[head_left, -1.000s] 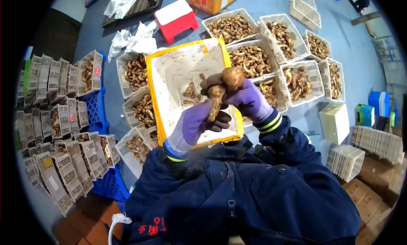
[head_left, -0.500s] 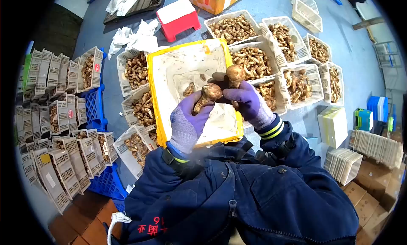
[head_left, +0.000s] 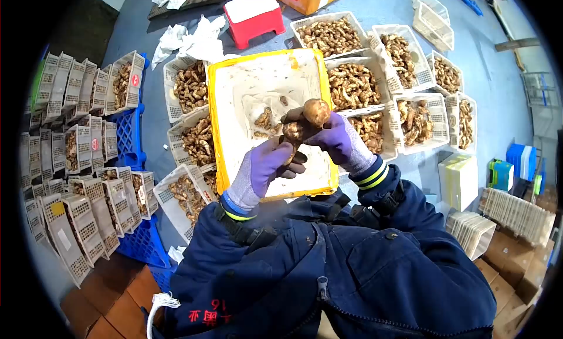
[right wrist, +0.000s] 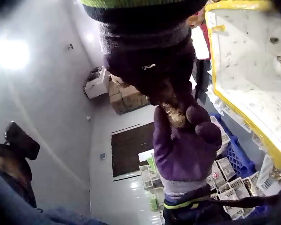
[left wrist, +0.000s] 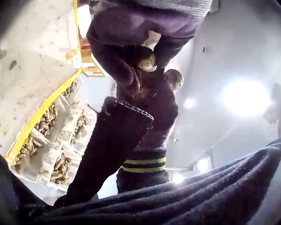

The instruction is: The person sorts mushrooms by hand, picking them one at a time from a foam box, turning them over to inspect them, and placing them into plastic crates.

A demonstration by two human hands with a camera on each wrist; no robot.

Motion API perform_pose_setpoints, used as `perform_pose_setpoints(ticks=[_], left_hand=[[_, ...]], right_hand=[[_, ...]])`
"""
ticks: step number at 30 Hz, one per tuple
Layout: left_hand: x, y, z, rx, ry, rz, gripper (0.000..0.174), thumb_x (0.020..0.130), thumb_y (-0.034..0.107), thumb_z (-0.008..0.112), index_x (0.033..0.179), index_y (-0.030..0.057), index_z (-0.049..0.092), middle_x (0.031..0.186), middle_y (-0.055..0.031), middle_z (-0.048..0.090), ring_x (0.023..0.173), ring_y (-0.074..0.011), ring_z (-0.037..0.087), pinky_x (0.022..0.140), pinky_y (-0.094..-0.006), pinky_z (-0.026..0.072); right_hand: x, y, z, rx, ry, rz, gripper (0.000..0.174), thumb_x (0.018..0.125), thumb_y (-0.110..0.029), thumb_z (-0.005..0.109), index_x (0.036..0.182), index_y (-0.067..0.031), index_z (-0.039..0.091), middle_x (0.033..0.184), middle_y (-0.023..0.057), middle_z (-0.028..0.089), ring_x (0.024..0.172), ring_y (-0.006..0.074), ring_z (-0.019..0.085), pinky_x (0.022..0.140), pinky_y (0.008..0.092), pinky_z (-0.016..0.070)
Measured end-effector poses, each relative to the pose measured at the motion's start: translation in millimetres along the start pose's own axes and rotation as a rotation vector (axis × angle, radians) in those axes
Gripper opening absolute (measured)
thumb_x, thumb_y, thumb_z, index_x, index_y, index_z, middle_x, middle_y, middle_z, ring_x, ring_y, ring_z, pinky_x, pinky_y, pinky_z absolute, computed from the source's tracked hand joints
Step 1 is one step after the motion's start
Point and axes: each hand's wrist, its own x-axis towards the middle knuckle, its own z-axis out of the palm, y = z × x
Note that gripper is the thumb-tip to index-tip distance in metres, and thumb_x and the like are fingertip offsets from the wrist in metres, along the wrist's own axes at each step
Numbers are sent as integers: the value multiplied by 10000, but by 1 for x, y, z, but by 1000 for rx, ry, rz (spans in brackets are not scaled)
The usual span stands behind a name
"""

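Both hands wear purple and grey gloves and meet over a white foam box (head_left: 239,98) edged in yellow tape. The left hand (head_left: 256,169) holds a brown mushroom (head_left: 292,131) with a rounded cap. In the right hand (head_left: 346,142) is another mushroom (head_left: 316,112), its cap pointing up. In the right wrist view, a pale stem (right wrist: 174,116) lies between the left hand's (right wrist: 187,145) thumb and fingers. The left wrist view has two caps close together, one of them a speckled cap (left wrist: 146,59). A few small mushrooms (head_left: 265,119) lie at the bottom of the box.
Baskets of mushrooms (head_left: 355,85) stand right of the box, others (head_left: 190,90) on its left. Stacked baskets (head_left: 76,145) fill the far left. A red stool (head_left: 253,19) is behind the box; a white foam box (head_left: 458,180) and nested baskets (head_left: 471,230) are at right.
The left hand's mushroom has turned from cap up to a different angle against the right hand. Both hands remain close together, and the whole view has shifted slightly.
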Motion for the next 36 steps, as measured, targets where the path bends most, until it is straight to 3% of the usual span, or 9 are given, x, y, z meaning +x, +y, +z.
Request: perform_pose_setpoints(ticks=[4, 7, 9, 12, 16, 18, 26, 34, 36], left_hand=[[0, -10, -12, -56, 8, 82, 389, 959, 260, 537, 1209, -37, 529, 980, -128, 653, 841, -156, 645, 736, -263, 514], [-1, -16, -19, -138, 28, 146, 363, 950, 244, 541, 1166, -48, 536, 954, -125, 649, 799, -161, 632, 704, -260, 493], [-1, -18, -24, -167, 47, 172, 335, 958, 237, 534, 1126, -52, 542, 946, -129, 644, 762, -162, 614, 678, -266, 473], [-2, -20, -25, -171, 81, 201, 324, 965, 230, 517, 1129, -48, 538, 920, -120, 636, 738, -159, 598, 668, -272, 464], [20, -36, -35, -525, -38, -44, 451, 1000, 400, 469, 1155, -15, 553, 881, -93, 626, 714, -168, 568, 650, -290, 440], [28, -39, -33, -515, -51, -60, 512, 1002, 471, 436, 1149, -3, 560, 875, -96, 629, 719, -179, 572, 647, -304, 442], [42, -27, 9, -78, 34, 74, 424, 1017, 343, 418, 1176, -28, 548, 1015, -115, 670, 834, -158, 633, 720, -253, 476], [66, -23, 58, 59, 241, 241, 290, 965, 162, 532, 1186, -24, 553, 939, -94, 647, 844, -156, 641, 712, -260, 526], [67, -26, 70, 568, 354, 395, 277, 949, 158, 545, 1149, -30, 582, 930, -109, 647, 844, -168, 628, 735, -309, 513]], right_hand=[[6, 4, -2, -73, 130, -187, 387, 822, -45, 634, 1204, 7, 607, 1134, 84, 649, 1050, 161, 616, 915, 277, 481], [9, 17, -34, -197, 289, -115, 359, 939, -156, 537, 1242, 35, 545, 953, 62, 638, 756, 104, 608, 675, 222, 501], [9, 19, -50, 107, 277, 63, 383, 968, -210, 516, 1257, 41, 522, 850, 25, 602, 632, 63, 510, 546, 166, 403], [-6, 15, -43, 153, 187, 112, 449, 973, -259, 504, 1305, 43, 490, 819, 49, 555, 592, 81, 451, 528, 194, 374], [-11, 35, -44, 412, 101, 145, 485, 945, -269, 553, 1313, 40, 483, 1074, 143, 644, 903, 231, 645, 825, 327, 523], [-12, 40, -35, 337, 9, 57, 457, 997, -253, 435, 1334, 55, 461, 1245, 172, 594, 1177, 286, 574, 1023, 389, 438], [-21, 47, -38, 872, -30, 74, 476, 932, -191, 478, 1365, 3, 437, 1223, 137, 584, 1115, 254, 572, 989, 429, 464], [-26, 66, -55, 648, 97, -21, 282, 918, -126, 547, 1176, -13, 565, 1065, 72, 631, 968, 154, 634, 873, 278, 529], [-31, 57, -50, 437, 133, -133, 315, 911, -142, 555, 1199, -15, 558, 1077, 77, 640, 998, 168, 637, 895, 291, 527]])
